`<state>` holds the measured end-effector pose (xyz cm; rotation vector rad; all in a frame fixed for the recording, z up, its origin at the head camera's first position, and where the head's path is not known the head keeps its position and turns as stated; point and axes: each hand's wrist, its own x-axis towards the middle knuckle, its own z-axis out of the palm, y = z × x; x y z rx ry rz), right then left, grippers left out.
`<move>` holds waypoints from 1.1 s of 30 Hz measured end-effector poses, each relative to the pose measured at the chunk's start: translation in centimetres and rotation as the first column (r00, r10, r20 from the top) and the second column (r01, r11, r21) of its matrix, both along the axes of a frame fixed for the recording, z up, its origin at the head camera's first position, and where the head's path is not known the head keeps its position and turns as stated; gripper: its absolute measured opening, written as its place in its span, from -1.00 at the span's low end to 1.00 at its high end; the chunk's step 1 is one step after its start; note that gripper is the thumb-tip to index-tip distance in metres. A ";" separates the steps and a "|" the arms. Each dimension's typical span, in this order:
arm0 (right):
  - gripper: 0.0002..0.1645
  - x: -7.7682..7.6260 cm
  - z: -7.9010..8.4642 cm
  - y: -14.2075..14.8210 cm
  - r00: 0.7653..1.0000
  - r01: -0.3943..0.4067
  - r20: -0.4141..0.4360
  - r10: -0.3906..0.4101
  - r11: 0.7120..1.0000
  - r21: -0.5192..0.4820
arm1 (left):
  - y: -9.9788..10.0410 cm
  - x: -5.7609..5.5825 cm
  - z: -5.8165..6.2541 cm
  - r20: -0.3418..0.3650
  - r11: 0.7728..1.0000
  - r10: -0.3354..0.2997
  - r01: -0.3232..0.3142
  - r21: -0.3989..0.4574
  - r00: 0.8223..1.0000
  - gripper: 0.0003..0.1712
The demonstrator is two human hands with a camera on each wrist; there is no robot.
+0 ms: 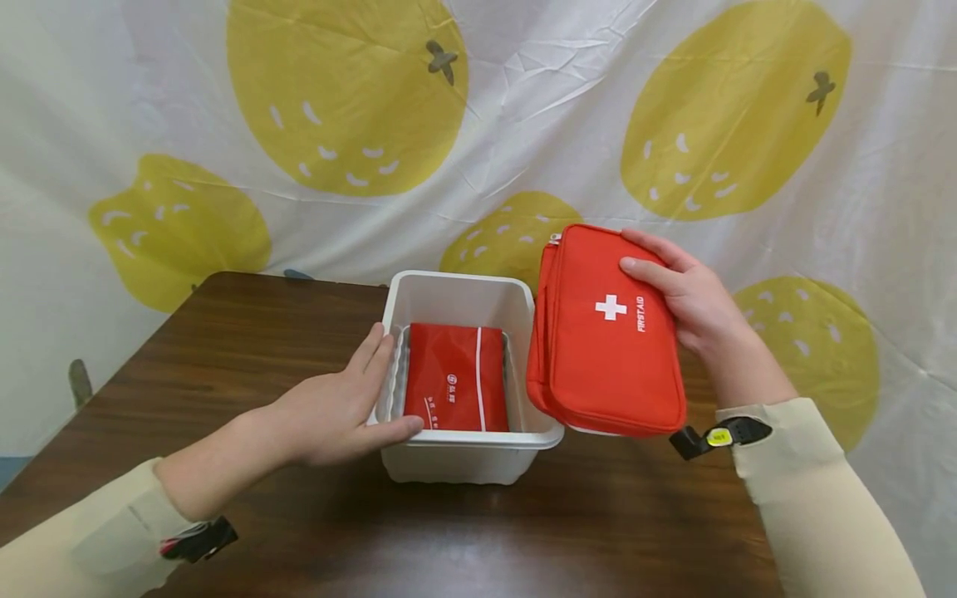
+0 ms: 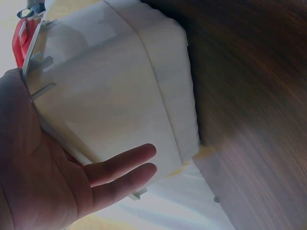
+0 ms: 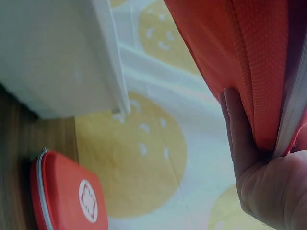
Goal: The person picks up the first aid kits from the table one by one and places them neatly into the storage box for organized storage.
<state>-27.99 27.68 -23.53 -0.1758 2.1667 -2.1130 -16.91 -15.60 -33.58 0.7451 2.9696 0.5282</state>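
- Red first-aid pouch (image 1: 609, 340): raised off the worktop (image 1: 292, 332) just right of the white bin (image 1: 456, 462), overlapping its right rim in the head view; a gap shows between them in the right wrist view.
- Right hand (image 1: 695, 299) pinches the pouch's upper right edge, thumb on the front, fingers behind.
- The cross side faces the wearer; its long axis runs near to far, top leaning slightly left, lettering along the right side.
- Left hand (image 1: 340, 407) has straight fingers laid along the bin's left side, thumb over the front rim.
- Inside the bin lies a flat red packet (image 1: 452, 378), with clear ridged plastic showing around it.
- Red case (image 3: 72, 191), white emblem: on the worktop beside the bin.
- Worktop stretches left and in front of the bin; a lemon-print curtain (image 1: 523, 108) hangs close behind.
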 end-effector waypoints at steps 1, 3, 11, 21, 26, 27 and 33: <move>-0.22 -0.1 0.2 -0.3 1.000 -0.001 -0.003 0.001 1.000 -0.005 | 0.0 0.0 0.0 0.000 1.000 0.000 0.000 0.000 1.000 0.36; -0.23 -0.2 0.4 -1.0 1.000 -0.006 -0.014 0.006 1.000 -0.016 | 0.0 0.0 0.0 0.002 1.000 -0.001 0.001 0.001 1.000 0.36; -0.25 -1.1 1.2 -4.3 0.999 -0.031 -0.028 0.031 0.999 -0.012 | 0.0 0.0 0.0 0.004 1.000 -0.005 0.005 0.001 1.000 0.37; -0.31 -2.1 1.7 -8.9 0.998 -0.059 -0.034 0.057 0.998 -0.033 | -0.1 0.0 0.0 0.020 1.000 -0.008 0.007 0.008 1.000 0.39; -0.39 -2.6 1.6 -10.6 0.997 -0.060 -0.048 0.057 0.996 -0.063 | -0.2 -0.1 -0.2 0.012 1.000 -0.013 0.013 0.013 1.000 0.38; -0.41 -2.7 1.6 -10.8 0.997 -0.055 -0.051 0.051 0.997 -0.063 | -0.2 -0.1 -0.2 0.013 1.000 -0.014 0.013 0.013 1.000 0.39; -0.48 -3.2 1.9 -12.4 0.997 -0.025 -0.068 0.022 0.999 -0.036 | -0.2 -0.1 -0.2 0.021 1.000 -0.012 0.011 0.014 1.000 0.40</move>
